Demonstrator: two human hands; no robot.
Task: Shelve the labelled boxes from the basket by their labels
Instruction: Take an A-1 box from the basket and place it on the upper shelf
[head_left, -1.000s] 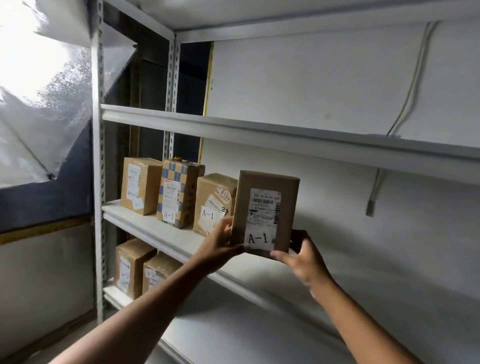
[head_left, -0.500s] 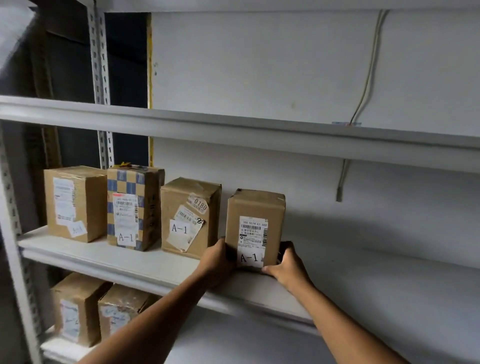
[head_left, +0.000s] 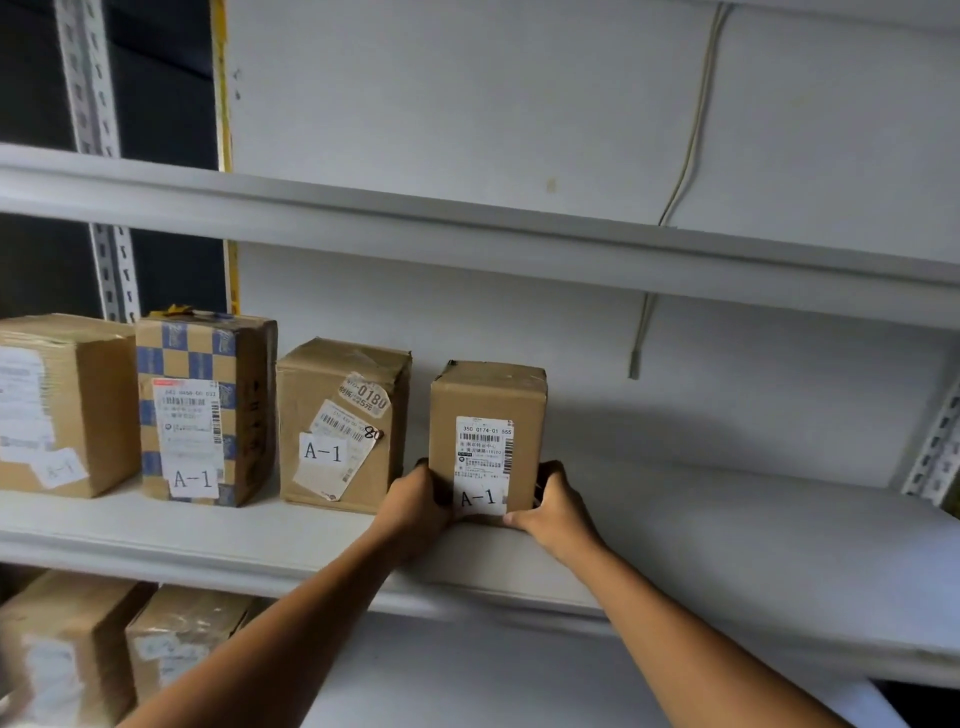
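Observation:
A small brown cardboard box (head_left: 488, 410) labelled A-1 stands upright on the middle shelf (head_left: 727, 551). My left hand (head_left: 418, 496) grips its lower left side and my right hand (head_left: 553, 506) grips its lower right side. To its left stand three more boxes in a row: a brown A-1 box (head_left: 340, 426), a blue-checked A-1 box (head_left: 205, 405) and a plain brown box (head_left: 62, 405) at the frame's left edge. The basket is out of view.
The upper shelf (head_left: 467, 228) runs across above. Two more boxes (head_left: 104, 639) sit on the lower shelf at bottom left. A cable (head_left: 685, 150) hangs down the white back wall. A slotted upright (head_left: 935, 447) stands at the right end.
The box went from held in the air in front of the shelf to standing on the middle shelf, right of the row. Both hands stayed on its lower sides.

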